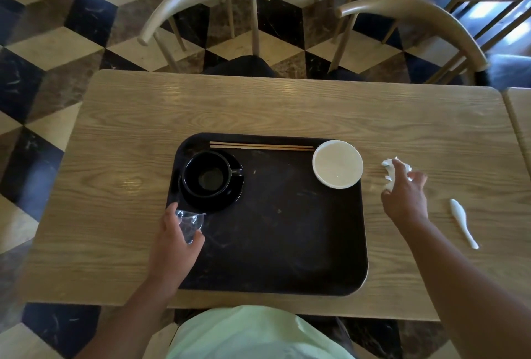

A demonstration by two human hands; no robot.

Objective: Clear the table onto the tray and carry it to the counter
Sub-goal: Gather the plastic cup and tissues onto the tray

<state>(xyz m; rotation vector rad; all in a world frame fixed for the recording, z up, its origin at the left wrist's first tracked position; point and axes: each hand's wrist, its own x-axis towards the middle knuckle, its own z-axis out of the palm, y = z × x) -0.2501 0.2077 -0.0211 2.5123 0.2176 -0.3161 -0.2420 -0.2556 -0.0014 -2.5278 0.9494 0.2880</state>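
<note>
The dark tray [287,229] lies on the wooden table [115,128], long axis left-right; chopsticks [261,146] run along its far rim; the left hand [175,243] clasps a clear plastic cup [189,222] at its left edge; the right hand [403,195], fingers curled, grips a crumpled napkin [392,170] right of the tray; a white spoon [462,222] lies further right, handle pointing near-right.

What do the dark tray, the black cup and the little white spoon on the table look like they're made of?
The dark rectangular tray looks like matte plastic, since pale scuffs and scratches cover its surface. The black cup on its black saucer looks like glazed ceramic, glossy with soft highlights. The small white spoon could be plastic or ceramic; its smooth sheen leaves that open.
</note>
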